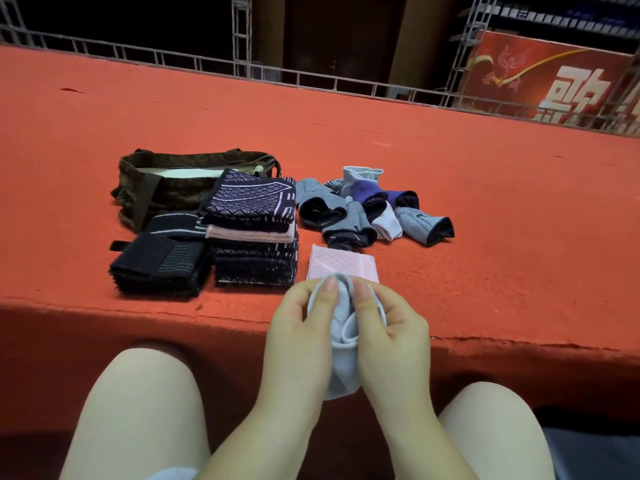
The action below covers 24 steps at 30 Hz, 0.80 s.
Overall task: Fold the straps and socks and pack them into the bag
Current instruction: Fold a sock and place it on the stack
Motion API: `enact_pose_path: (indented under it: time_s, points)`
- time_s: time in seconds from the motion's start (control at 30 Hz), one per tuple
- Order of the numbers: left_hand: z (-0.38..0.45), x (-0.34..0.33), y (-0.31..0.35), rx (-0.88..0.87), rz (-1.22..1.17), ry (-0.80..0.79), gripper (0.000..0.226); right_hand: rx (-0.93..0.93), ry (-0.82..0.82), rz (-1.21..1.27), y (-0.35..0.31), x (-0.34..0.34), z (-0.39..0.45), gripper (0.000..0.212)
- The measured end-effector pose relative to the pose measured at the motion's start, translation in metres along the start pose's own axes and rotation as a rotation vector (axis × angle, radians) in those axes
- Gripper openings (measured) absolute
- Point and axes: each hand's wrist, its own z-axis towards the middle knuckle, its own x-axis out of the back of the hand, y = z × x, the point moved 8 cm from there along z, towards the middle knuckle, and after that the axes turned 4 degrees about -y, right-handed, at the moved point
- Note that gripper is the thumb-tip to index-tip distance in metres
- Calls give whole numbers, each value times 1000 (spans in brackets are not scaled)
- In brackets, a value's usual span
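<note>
Sock (343,362) (pale blue) gripped by both hands.

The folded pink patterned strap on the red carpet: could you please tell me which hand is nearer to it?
Right, narrowly. The right hand sits just below the folded pink patterned strap; the left hand lies below and slightly left. Both pinch a light grey sock.
</note>
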Motion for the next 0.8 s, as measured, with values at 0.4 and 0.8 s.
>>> enact_pose_path:
  time_s: [0.4,0.8]
  points:
    - [13,11,-13,-25,134,23,34,102,158,17,2,7,-15,33]
    - [24,68,-10,-10,81,427,40,-325,263,706,23,13,5,34]
